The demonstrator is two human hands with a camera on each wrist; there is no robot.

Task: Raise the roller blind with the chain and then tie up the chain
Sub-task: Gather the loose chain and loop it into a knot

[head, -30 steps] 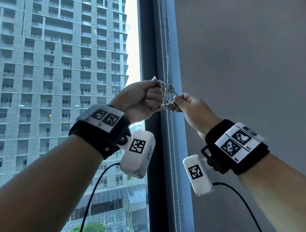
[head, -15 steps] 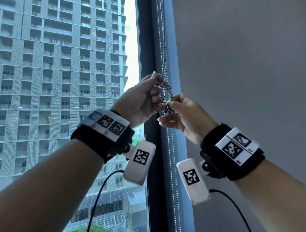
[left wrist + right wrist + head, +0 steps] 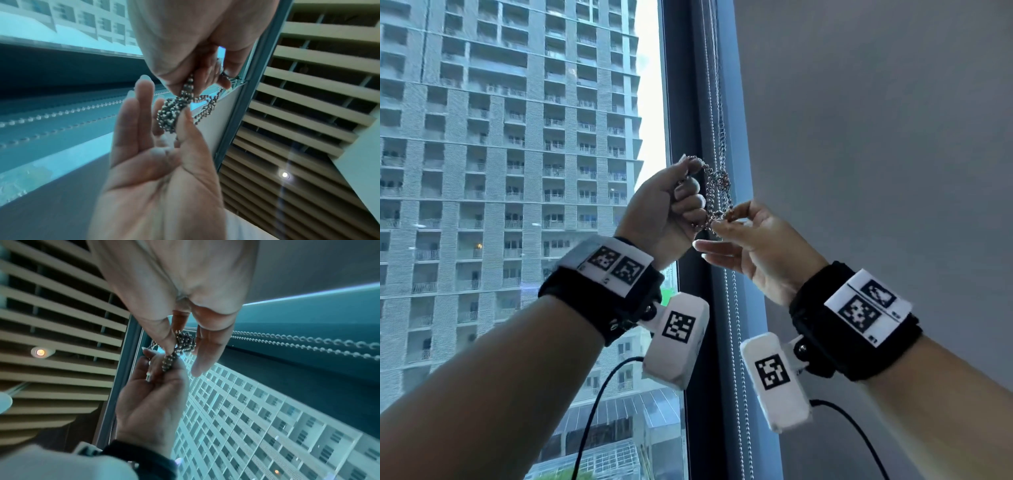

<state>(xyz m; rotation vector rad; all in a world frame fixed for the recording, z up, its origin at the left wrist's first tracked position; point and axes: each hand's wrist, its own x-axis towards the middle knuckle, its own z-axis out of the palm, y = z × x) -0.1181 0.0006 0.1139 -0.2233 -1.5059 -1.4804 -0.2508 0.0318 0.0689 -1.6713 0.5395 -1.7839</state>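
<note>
Now the right hand (image 3: 753,246) has opened its lower fingers, where a second ago it was a closed fist beside the bundle — only thumb and forefinger still pinch the lowest part of the bead chain (image 3: 717,192). The left hand (image 3: 671,212) has risen a little and is clenched around the upper part of the same bunch, one strand passing over its forefinger. I judge that the knot is being tightened or finished, so the tying step is near its end; the window glass (image 3: 517,171) is uncovered, and the blind seems already raised. The knotted bunch hangs between both hands, in front of the dark window frame (image 3: 681,102), just left of the grey wall (image 3: 876,137) — two free strands continue down below it.
</note>
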